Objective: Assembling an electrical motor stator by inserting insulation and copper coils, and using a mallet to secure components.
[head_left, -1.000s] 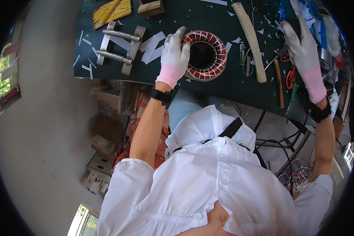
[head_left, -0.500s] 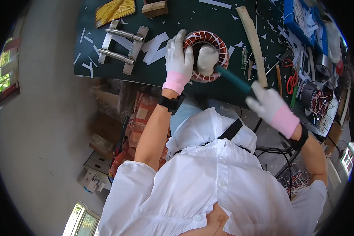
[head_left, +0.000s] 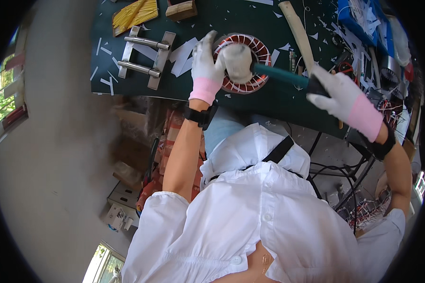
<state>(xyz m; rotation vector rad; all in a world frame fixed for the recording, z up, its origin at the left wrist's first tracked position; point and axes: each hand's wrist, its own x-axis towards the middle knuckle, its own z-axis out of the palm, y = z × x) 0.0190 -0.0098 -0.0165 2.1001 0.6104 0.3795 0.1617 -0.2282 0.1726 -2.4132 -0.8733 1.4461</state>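
Note:
A motor stator (head_left: 262,45), a ring of copper windings laced with white cord, lies on the green table. My left hand (head_left: 207,63), in a white glove with a pink cuff, is at its left side, fingers along the outer edge; the thumb is partly hidden by the mallet head. My right hand (head_left: 342,96), gloved alike, is closed on the dark grip of a mallet (head_left: 281,74) with a green shaft. Its rounded white head is over the stator's opening, covering much of the ring. Whether the head touches the windings I cannot tell.
Left of the stator are a metal frame with two bars (head_left: 147,56), white paper strips (head_left: 183,54) and a tray of yellow sticks (head_left: 136,18). A wooden block (head_left: 181,10) sits behind. Rightward are a long wooden stick (head_left: 297,33), a blue bin (head_left: 359,23) and wound parts (head_left: 392,113).
My right hand has moved right and slightly down with the mallet. The mallet head has shifted left and up over the ring, its shaft now more level. My left hand stays beside the stator.

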